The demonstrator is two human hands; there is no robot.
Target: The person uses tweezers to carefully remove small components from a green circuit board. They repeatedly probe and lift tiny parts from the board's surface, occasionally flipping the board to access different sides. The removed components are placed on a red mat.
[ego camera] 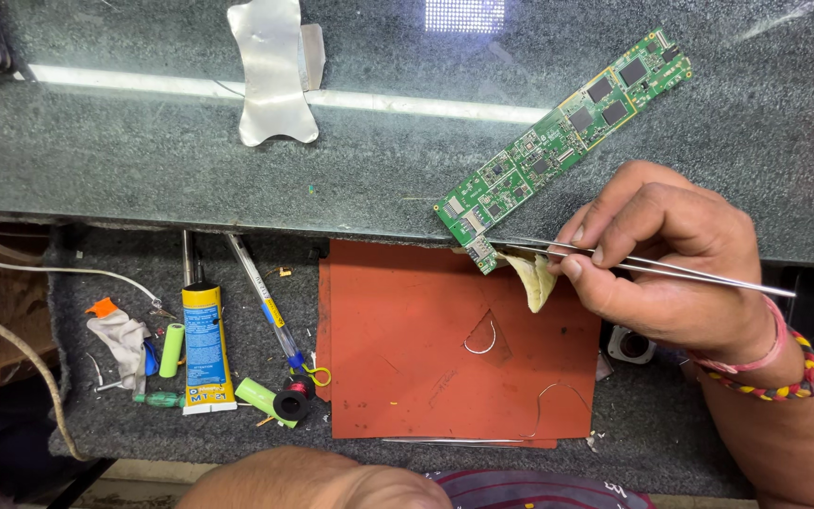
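Left of the red mat, a yellow glue tube and pen are laid; no container is seen. Above the mat's top edge, the green circuit board is laid bare, its lower end being worked, apparently unfinished. Tweezers and a yellowed cloth are pinched by the right hand. The left hand is not shown
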